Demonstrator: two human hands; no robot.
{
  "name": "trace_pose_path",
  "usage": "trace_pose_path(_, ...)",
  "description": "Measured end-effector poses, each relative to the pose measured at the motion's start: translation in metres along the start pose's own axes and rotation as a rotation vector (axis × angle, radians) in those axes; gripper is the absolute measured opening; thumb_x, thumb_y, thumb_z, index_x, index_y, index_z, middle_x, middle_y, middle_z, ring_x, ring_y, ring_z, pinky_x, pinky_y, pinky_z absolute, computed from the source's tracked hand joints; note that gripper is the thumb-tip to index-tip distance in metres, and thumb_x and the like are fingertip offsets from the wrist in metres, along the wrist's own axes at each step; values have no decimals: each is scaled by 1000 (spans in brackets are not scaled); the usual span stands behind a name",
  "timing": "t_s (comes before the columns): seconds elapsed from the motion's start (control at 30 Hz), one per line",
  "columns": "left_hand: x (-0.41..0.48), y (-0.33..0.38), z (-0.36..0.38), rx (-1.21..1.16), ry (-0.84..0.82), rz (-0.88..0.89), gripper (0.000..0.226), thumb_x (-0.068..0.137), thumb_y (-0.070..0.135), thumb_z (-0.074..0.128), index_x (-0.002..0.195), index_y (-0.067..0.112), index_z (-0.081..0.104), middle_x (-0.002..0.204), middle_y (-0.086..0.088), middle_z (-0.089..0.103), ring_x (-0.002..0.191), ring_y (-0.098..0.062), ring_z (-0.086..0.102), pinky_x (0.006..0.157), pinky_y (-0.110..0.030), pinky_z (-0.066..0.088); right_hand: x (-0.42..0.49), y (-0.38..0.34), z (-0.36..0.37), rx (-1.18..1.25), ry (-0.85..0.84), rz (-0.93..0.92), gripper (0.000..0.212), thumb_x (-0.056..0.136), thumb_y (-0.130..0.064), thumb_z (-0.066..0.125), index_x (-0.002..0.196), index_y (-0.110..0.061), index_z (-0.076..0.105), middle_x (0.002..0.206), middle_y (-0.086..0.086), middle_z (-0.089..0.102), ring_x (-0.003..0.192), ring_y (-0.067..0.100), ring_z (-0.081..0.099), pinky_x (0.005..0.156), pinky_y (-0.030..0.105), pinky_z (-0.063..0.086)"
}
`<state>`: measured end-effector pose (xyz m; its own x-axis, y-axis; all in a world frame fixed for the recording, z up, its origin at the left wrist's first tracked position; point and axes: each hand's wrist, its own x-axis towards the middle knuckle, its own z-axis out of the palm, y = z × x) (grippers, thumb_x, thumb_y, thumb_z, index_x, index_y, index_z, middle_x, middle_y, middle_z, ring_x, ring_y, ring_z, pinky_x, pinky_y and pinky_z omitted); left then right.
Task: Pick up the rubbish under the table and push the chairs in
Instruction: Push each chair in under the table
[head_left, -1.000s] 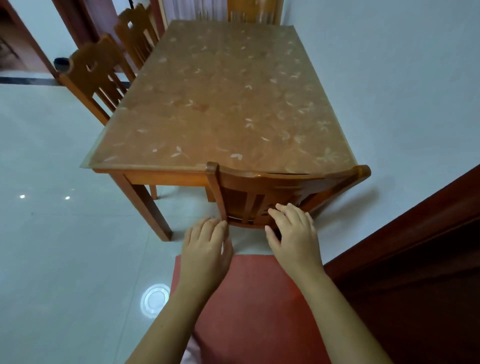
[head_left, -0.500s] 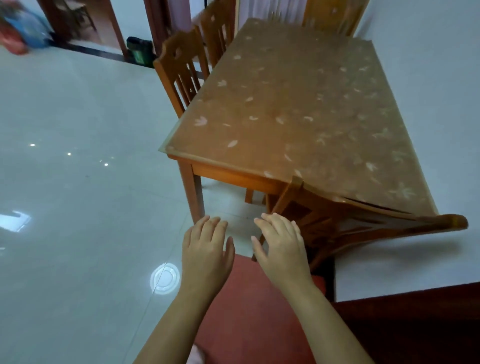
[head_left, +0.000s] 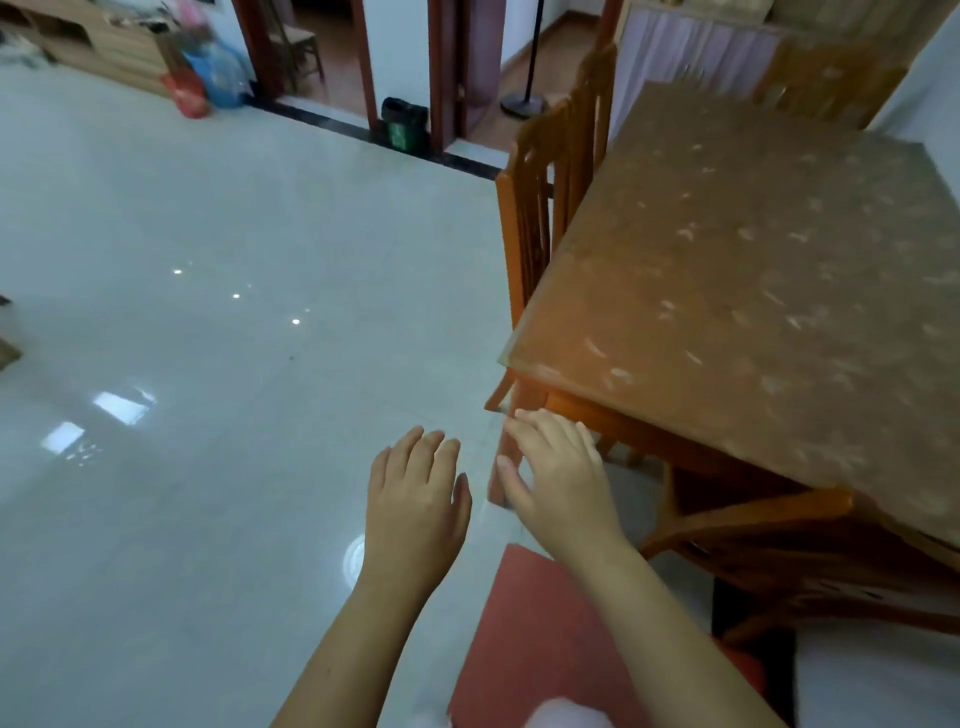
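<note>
The wooden table (head_left: 727, 291), with a leaf-patterned cover, fills the right side of the head view. A wooden chair (head_left: 769, 530) is tucked under its near end at the lower right. Two more chairs (head_left: 540, 208) stand close against the table's left side. My left hand (head_left: 415, 509) hovers over the floor, fingers apart, holding nothing. My right hand (head_left: 561, 473) is open too, in front of the table's near-left leg (head_left: 511, 441) and not gripping it. No rubbish shows under the table from here.
Glossy pale floor (head_left: 208, 364) spreads to the left. A red mat (head_left: 550, 639) lies below my arms. A small dark green bin (head_left: 404, 124) stands by the doorway at the back. Coloured bags (head_left: 208, 83) sit at the far left beside a low wooden unit.
The view has swung left, so the table moved to the right of the frame. Both hands came off the near chair's back and now hang empty by the table's corner.
</note>
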<state>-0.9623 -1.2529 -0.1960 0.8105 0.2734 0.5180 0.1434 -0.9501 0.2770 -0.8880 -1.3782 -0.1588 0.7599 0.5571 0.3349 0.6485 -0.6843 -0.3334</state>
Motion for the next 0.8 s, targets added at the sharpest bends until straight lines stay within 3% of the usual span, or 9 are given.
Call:
trace_pose_path(0.1, 13, -34, -3, 37, 25, -53, 26, 82, 19, 44, 104, 8, 52, 103, -13, 66, 103, -35, 60, 82, -46, 47, 33, -19, 22, 35, -28, -10, 32, 83, -29, 49, 106, -14, 63, 108, 4, 66, 103, 23, 60, 92, 49, 44)
trace_pose_path(0.23, 47, -73, 10, 92, 42, -76, 25, 82, 17, 46, 105, 9, 50, 105, -13, 66, 105, -34, 58, 84, -45, 45, 88, -38, 46, 35, -24, -103, 39, 83, -34, 37, 104, -14, 64, 107, 4, 67, 100, 22, 61, 90, 45, 45)
trace_pose_path(0.33, 86, -100, 29, 102, 43, -68, 25, 82, 17, 46, 104, 8, 52, 104, -13, 65, 105, -34, 58, 83, -45, 44, 136, -34, 66, 59, -3, -88, 35, 84, -31, 43, 105, -13, 64, 109, 6, 66, 102, 24, 61, 92, 48, 43)
trace_pose_path(0.53, 208, -157, 70, 141, 16, 21, 25, 82, 20, 45, 100, 6, 56, 101, -13, 66, 101, -34, 60, 85, -42, 38, 263, -21, 103, 155, 3, -2, 36, 82, -31, 51, 112, -14, 62, 117, 8, 64, 109, 27, 57, 96, 53, 43)
trace_pose_path(0.67, 293, -176, 88, 105, -14, 1, 32, 83, 23, 43, 99, 4, 63, 102, -13, 66, 102, -34, 60, 84, -43, 46, 343, -4, 107, 183, 49, 38, 37, 83, -31, 50, 112, -13, 61, 116, 8, 63, 109, 27, 57, 95, 51, 44)
trace_pose_path(0.8, 357, -189, 114, 23, 9, -11, 31, 84, 22, 45, 98, 4, 65, 101, -12, 67, 102, -32, 61, 86, -40, 41, 401, 15, 116, 140, 79, 59, 36, 81, -32, 52, 110, -14, 63, 113, 8, 65, 106, 27, 59, 92, 49, 43)
